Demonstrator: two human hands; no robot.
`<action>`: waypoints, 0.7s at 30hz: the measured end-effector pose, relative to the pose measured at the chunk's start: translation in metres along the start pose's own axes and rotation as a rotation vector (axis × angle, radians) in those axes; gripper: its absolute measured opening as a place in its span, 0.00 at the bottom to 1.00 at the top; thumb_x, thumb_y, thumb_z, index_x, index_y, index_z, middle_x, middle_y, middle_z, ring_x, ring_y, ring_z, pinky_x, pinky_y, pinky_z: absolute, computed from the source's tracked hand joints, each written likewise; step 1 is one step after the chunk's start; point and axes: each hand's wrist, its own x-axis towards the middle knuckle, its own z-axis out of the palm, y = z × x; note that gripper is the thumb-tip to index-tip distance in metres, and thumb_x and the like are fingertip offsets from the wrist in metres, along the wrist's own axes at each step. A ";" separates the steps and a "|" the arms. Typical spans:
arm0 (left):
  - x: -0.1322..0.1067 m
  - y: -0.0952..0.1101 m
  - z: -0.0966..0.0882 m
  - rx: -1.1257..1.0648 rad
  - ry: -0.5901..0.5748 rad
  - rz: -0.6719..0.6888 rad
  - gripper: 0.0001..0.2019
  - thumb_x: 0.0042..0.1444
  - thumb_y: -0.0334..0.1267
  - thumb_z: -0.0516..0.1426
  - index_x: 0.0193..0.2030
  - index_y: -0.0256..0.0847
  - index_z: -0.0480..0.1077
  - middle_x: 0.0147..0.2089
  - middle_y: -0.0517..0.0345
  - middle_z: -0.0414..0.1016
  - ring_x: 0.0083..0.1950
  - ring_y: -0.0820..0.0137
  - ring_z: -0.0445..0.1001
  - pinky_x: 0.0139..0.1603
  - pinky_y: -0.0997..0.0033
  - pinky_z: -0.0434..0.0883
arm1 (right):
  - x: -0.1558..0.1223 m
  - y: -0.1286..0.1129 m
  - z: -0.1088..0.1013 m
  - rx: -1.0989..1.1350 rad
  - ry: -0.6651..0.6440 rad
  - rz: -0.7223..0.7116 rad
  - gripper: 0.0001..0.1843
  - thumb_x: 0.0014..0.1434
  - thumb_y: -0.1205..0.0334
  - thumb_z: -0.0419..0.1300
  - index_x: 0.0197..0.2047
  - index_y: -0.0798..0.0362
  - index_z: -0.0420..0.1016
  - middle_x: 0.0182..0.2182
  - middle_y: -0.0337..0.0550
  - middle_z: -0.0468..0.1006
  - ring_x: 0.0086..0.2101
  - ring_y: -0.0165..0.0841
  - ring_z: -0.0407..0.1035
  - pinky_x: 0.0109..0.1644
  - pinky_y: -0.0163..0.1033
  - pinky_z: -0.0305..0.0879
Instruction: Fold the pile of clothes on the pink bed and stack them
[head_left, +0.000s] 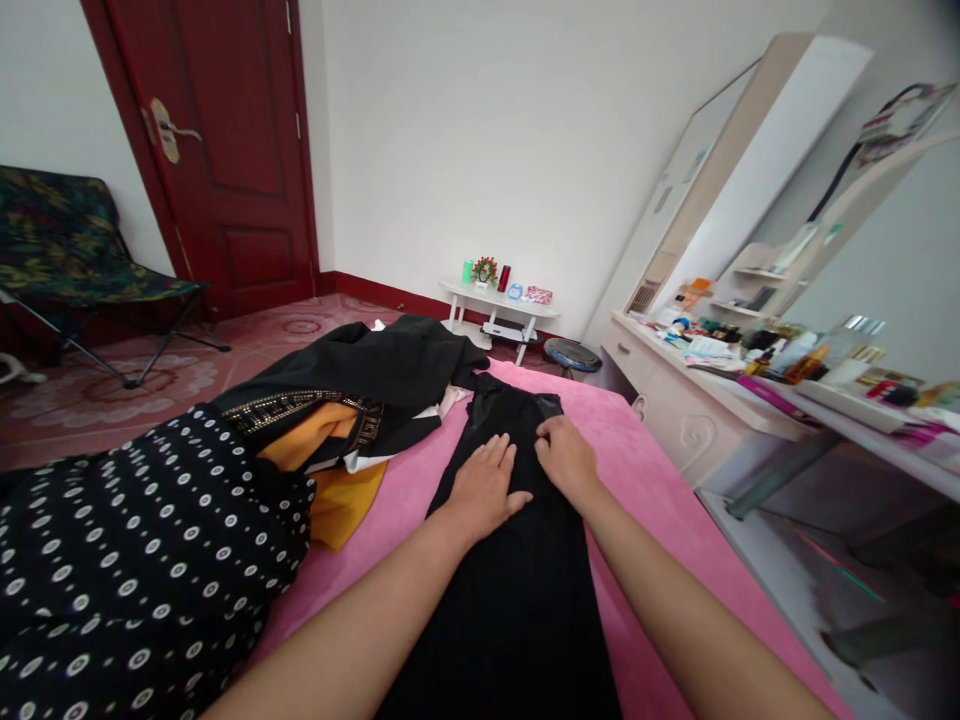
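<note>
A black garment point(517, 590) lies stretched lengthwise down the pink bed cover point(652, 470). My left hand point(485, 482) rests flat on it, fingers stretched out and together, palm down. My right hand point(566, 458) lies just to the right, its fingers curled down onto the cloth near the garment's far end; whether they pinch a fold I cannot make out. Both forearms reach in from the bottom of the view.
A heap of clothes sits left of the garment: a black piece with gold trim point(360, 385), an orange one point(341, 480), a black dotted fabric point(142, 560). A dresser point(690, 400) crowded with bottles stands right. A small white table point(499, 305), a folding chair point(67, 250) and a red door point(225, 150) lie beyond.
</note>
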 end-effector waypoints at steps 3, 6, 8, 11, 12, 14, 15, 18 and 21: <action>0.001 0.001 0.000 -0.001 -0.025 -0.058 0.40 0.56 0.58 0.51 0.67 0.31 0.51 0.70 0.43 0.45 0.71 0.56 0.43 0.69 0.57 0.47 | 0.018 0.002 0.026 0.078 -0.121 -0.137 0.25 0.63 0.57 0.46 0.60 0.57 0.64 0.61 0.53 0.61 0.60 0.41 0.56 0.60 0.46 0.53; 0.002 -0.001 0.001 -0.007 -0.037 -0.085 0.41 0.55 0.61 0.50 0.67 0.33 0.50 0.71 0.44 0.45 0.71 0.55 0.42 0.69 0.56 0.47 | 0.033 0.012 0.051 0.091 -0.283 -0.047 0.33 0.65 0.45 0.40 0.67 0.54 0.52 0.67 0.50 0.49 0.66 0.42 0.40 0.65 0.53 0.42; 0.002 -0.004 0.003 -0.012 -0.040 -0.080 0.40 0.56 0.61 0.48 0.67 0.33 0.50 0.71 0.44 0.45 0.71 0.56 0.41 0.69 0.56 0.45 | 0.039 0.018 0.060 0.084 -0.310 -0.003 0.35 0.65 0.41 0.37 0.68 0.52 0.50 0.68 0.47 0.44 0.66 0.41 0.35 0.66 0.55 0.37; 0.002 -0.011 0.003 -0.031 -0.065 -0.042 0.38 0.60 0.59 0.43 0.68 0.32 0.48 0.71 0.45 0.43 0.72 0.59 0.40 0.69 0.58 0.43 | 0.042 0.023 0.060 0.070 -0.317 0.019 0.37 0.64 0.39 0.34 0.68 0.52 0.48 0.69 0.46 0.41 0.67 0.41 0.32 0.66 0.54 0.34; 0.002 -0.013 0.003 -0.039 -0.079 -0.023 0.36 0.61 0.58 0.42 0.68 0.32 0.48 0.71 0.45 0.43 0.72 0.60 0.39 0.69 0.58 0.43 | 0.041 0.022 0.058 0.059 -0.321 0.023 0.38 0.64 0.39 0.34 0.69 0.52 0.47 0.69 0.46 0.40 0.67 0.41 0.32 0.66 0.54 0.34; 0.002 -0.018 0.001 -0.056 -0.109 0.018 0.33 0.63 0.53 0.41 0.68 0.33 0.47 0.72 0.47 0.41 0.72 0.62 0.39 0.69 0.59 0.43 | 0.036 0.020 0.051 0.030 -0.339 0.038 0.38 0.64 0.39 0.33 0.69 0.54 0.45 0.68 0.49 0.40 0.66 0.42 0.32 0.66 0.55 0.35; 0.002 -0.020 0.000 -0.064 -0.121 0.032 0.31 0.64 0.51 0.41 0.68 0.34 0.47 0.72 0.47 0.41 0.72 0.63 0.38 0.69 0.59 0.44 | 0.032 0.018 0.046 0.018 -0.356 0.052 0.38 0.64 0.40 0.34 0.69 0.55 0.46 0.68 0.50 0.41 0.66 0.43 0.33 0.66 0.57 0.35; 0.002 -0.023 -0.002 -0.089 -0.135 0.042 0.28 0.64 0.46 0.41 0.69 0.36 0.46 0.72 0.49 0.40 0.72 0.65 0.39 0.69 0.59 0.44 | 0.011 0.002 0.025 -0.040 -0.334 0.028 0.38 0.63 0.41 0.42 0.68 0.59 0.49 0.68 0.55 0.42 0.66 0.47 0.33 0.65 0.61 0.31; 0.002 -0.025 -0.002 -0.124 -0.133 0.030 0.27 0.64 0.41 0.42 0.69 0.36 0.47 0.72 0.50 0.41 0.72 0.67 0.39 0.69 0.61 0.44 | -0.035 -0.028 -0.003 -0.111 -0.125 -0.168 0.36 0.63 0.50 0.49 0.68 0.60 0.48 0.68 0.53 0.39 0.66 0.44 0.27 0.66 0.59 0.26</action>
